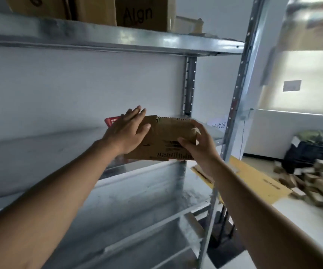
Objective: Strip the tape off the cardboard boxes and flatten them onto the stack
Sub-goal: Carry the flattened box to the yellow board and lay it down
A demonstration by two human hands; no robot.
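Note:
A flattened brown cardboard box (166, 138) with dark print is held at the front of the middle metal shelf (213, 131). My left hand (127, 131) lies flat on its left part with fingers straight. My right hand (197, 144) grips the right edge, thumb on top and fingers curled round it. A small torn bit of cardboard or tape shows by my right fingers. Behind the box lies something red with white print (111, 121).
The grey metal rack has a front upright (234, 105) right of my hands and an upper shelf (118, 38) carrying brown boxes (145, 14). A flat yellow-brown cardboard sheet (253, 177) and a blurred pile of small boxes (316, 179) lie on the white floor at right, beside a dark bag (312, 152).

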